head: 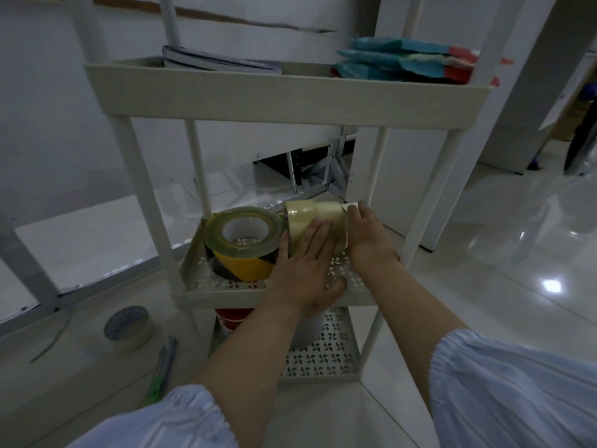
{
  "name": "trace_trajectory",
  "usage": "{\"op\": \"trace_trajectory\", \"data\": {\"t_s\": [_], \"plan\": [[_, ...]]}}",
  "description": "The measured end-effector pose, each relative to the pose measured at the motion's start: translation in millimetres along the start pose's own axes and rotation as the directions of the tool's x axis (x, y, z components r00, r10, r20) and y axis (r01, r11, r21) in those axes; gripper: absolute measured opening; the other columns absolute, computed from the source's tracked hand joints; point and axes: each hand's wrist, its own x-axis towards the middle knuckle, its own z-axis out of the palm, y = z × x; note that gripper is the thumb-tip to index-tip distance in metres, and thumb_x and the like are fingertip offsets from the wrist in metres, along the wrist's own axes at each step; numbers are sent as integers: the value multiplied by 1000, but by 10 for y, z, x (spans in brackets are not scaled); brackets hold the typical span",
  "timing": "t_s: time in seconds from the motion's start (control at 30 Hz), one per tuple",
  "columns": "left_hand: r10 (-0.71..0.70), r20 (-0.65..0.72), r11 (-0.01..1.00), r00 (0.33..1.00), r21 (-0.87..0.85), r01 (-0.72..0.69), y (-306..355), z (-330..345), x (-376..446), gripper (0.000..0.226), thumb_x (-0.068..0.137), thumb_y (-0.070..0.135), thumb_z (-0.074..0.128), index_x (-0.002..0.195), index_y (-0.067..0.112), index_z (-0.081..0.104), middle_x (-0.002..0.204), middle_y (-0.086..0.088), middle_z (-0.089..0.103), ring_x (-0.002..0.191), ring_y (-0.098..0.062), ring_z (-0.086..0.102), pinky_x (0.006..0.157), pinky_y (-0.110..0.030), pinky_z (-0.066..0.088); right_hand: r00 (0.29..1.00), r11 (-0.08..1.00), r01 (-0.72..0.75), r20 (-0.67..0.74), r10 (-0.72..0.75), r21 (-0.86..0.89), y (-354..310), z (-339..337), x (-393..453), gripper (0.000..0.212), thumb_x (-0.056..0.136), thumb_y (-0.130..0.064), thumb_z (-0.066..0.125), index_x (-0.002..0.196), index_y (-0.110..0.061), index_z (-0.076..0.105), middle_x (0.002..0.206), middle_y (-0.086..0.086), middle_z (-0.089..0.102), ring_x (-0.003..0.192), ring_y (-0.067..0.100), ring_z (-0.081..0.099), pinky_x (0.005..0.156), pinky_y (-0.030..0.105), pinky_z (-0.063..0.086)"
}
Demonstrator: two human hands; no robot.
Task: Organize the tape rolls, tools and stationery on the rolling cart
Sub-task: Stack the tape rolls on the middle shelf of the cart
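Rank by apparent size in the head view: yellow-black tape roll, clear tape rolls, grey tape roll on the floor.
1. yellow-black tape roll, largest.
2. clear tape rolls, partly hidden by both hands, so unsure.
3. grey tape roll on the floor, smallest.

likely an office: glossy tiled floor (pixel 517 253), white partition walls (pixel 48 108), booklets (pixel 219 61) on a cart (pixel 290 98).

Both forearms reach forward and slightly inward, bare from the pushed-up pale blue sleeves to the wrists. The left hand (pixel 307 263) lies palm-down, fingers straight and close together, thumb spread out to the right. The right hand (pixel 366 232) stands on edge just beside it, fingers curled forward, back of the hand turned outward
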Motion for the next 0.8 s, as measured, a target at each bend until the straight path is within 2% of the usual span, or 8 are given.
{"op": "trace_trajectory", "data": {"t_s": [0.1,0.23,0.33,0.47,0.53,0.67,0.73,0.8], "plan": [[23,51,1000,998,-18,-22,-61,-51,45,87,73,63,8,146,18,-12,152,6,-24,135,-8,-29,112,-49,-14,999,1000,-19,26,19,-19,-8,-9,-28,40,91,1,39,129,-3,28,149,17,15,138,28,17,105,43,31],[69,148,997,986,16,-73,-211,-239,108,83,90,49,41,146,15,-10,156,1,-17,141,-12,-22,116,-48,-7,999,999,10,41,-8,-50,-53,4,42,44,88,1,43,130,-1,30,142,20,26,134,31,22,107,39,28],[76,149,997,986,-7,-76,-254,-320,149,80,90,46,41,147,16,-7,157,2,-14,141,-10,-20,117,-45,-7,1000,1000,12,13,-12,15,-63,45,70,47,88,1,44,132,0,28,145,21,23,135,32,20,109,37,23],[67,96,997,993,22,-69,-190,-336,144,73,92,48,37,148,16,2,158,2,-6,142,-12,-18,115,-52,-10,998,993,53,20,-55,101,-68,55,-80,56,91,2,37,141,-1,10,153,20,2,142,31,-1,114,41,11],[66,59,997,996,48,-69,-157,-352,107,71,93,48,36,147,13,6,158,0,-4,142,-15,-18,113,-53,-11,997,990,71,6,-72,125,-61,31,-149,58,92,4,33,142,-2,6,154,19,-1,142,30,-3,115,41,9],[31,-51,998,998,-48,-33,-153,-333,-175,69,92,38,44,145,7,13,158,-6,1,144,-21,-11,117,-49,1,981,967,175,-118,-155,186,-96,35,-379,55,83,4,46,135,0,30,142,20,34,127,33,35,103,41,36],[52,-176,988,983,-132,-76,-166,-256,-421,68,88,38,43,143,4,22,155,-13,16,144,-26,1,116,-47,8,939,940,286,-249,-237,184,-138,129,-567,39,80,-7,45,118,0,49,118,21,55,103,34,54,84,44,50],[53,-236,976,970,-193,-101,-176,-129,-694,67,84,38,39,139,1,32,150,-17,29,142,-26,8,115,-42,12,906,911,375,-276,-321,173,-173,280,-773,37,75,-18,40,104,-1,58,97,19,64,84,33,60,69,43,55]]}}
